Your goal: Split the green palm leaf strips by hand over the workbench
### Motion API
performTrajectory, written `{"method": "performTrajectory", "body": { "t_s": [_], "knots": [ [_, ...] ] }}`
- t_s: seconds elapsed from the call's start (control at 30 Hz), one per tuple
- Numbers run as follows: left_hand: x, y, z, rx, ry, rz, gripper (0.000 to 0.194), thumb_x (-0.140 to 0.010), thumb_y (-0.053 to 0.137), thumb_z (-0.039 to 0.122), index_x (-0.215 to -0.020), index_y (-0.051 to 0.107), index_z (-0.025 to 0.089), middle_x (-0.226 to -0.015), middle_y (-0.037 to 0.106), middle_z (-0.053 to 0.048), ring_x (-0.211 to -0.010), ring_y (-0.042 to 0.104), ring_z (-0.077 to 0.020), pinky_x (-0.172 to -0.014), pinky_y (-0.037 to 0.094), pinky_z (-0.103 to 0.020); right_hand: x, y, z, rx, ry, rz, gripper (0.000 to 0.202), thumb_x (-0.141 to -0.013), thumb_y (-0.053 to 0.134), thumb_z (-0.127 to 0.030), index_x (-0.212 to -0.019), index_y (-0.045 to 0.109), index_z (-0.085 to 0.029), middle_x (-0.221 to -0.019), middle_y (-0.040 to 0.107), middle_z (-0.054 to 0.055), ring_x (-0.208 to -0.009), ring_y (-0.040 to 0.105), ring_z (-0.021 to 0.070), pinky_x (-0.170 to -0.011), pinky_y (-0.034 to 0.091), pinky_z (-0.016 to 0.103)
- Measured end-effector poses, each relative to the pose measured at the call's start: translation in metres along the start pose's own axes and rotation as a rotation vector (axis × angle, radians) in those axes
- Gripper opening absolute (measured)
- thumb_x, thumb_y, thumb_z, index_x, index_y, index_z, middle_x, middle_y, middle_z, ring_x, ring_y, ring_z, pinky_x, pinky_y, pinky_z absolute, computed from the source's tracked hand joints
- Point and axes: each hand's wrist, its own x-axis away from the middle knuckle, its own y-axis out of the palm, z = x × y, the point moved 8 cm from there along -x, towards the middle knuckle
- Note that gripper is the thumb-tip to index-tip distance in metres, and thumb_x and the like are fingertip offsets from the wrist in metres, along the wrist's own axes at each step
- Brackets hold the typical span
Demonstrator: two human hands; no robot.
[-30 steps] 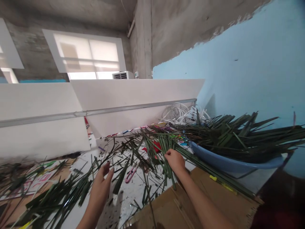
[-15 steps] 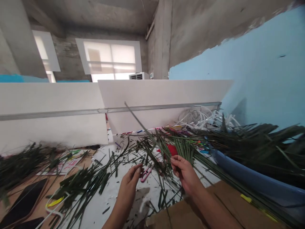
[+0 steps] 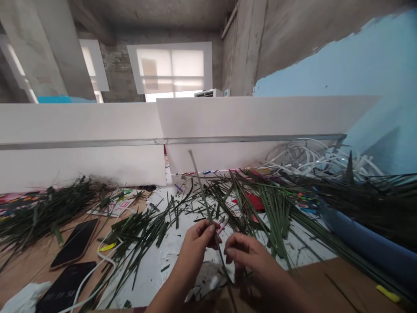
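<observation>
A long thin green leaf strip slants up from between my hands, its tip in front of the white board. My left hand pinches it near the middle, thumb against fingers. Just to the right, my right hand has its fingers curled beside the lower part of the strip; whether it touches anything is unclear. Behind my left fingertips a pink tool is partly hidden. Cut green leaf strips lie fanned out beyond my right hand, beside a red piece.
Two phones and a white cable lie at the left, near a heap of leaves. A blue tub of leaves stands at the right. White boards and coiled white strips are behind.
The view has turned left. My left hand now pinches the long strip, which my right hand appeared to hold before. My right hand has come down closer to my left.
</observation>
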Motion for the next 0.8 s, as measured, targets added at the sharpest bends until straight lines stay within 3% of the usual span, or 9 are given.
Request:
{"method": "performTrajectory", "body": {
  "t_s": [0.13,0.33,0.43,0.6,0.8],
  "knots": [
    [0.004,0.020,-0.006,-0.058,-0.011,-0.128,0.032,-0.077,0.065,0.046,-0.082,0.065,0.015,-0.061,0.058,0.000,-0.057,0.048,-0.0132,-0.058,0.037,-0.025,-0.002,-0.025,-0.016,-0.046,-0.081,0.197,0.034,-0.071,0.074,-0.051,-0.080,0.065,-0.019,-0.073,0.061,0.003,-0.066,0.055,0.0165,-0.051,0.041,0.024],
    [0.014,0.039,-0.021,-0.295,-0.013,-0.161,0.021,-0.082,0.057,0.036,-0.072,0.060,0.018,-0.061,0.053,0.002,-0.058,0.046,-0.0141,-0.057,0.034,-0.026,0.000,-0.029,-0.019,-0.050,-0.096,0.256,0.035,-0.068,0.078,-0.049,-0.073,0.059,-0.019,-0.067,0.055,-0.002,-0.058,0.048,0.0128,-0.051,0.036,0.025],
    [0.017,0.042,-0.023,-0.319,0.007,-0.158,0.019,-0.083,0.057,0.033,-0.071,0.059,0.019,-0.067,0.054,0.001,-0.063,0.046,-0.0144,-0.058,0.035,-0.025,0.002,-0.032,-0.020,-0.027,-0.106,0.306,0.037,-0.066,0.079,-0.046,-0.065,0.054,-0.020,-0.060,0.048,-0.005,-0.054,0.042,0.0109,-0.051,0.032,0.025],
    [0.018,0.041,-0.023,-0.216,-0.039,-0.203,0.024,-0.084,0.057,0.040,-0.078,0.063,0.017,-0.074,0.057,-0.001,-0.068,0.048,-0.0156,-0.063,0.038,-0.025,0.001,-0.031,-0.021,-0.062,-0.095,0.283,0.032,-0.071,0.074,-0.045,-0.067,0.057,-0.019,-0.059,0.052,-0.004,-0.051,0.041,0.0105,-0.049,0.029,0.025],
    [0.017,0.034,-0.026,-0.175,-0.079,-0.139,0.024,-0.080,0.062,0.042,-0.079,0.063,0.018,-0.085,0.062,-0.003,-0.082,0.053,-0.0190,-0.073,0.041,-0.027,-0.001,-0.031,-0.017,-0.080,-0.097,0.269,0.029,-0.072,0.072,-0.042,-0.066,0.055,-0.019,-0.058,0.049,-0.004,-0.051,0.040,0.0100,-0.049,0.029,0.024]
  ]
}}
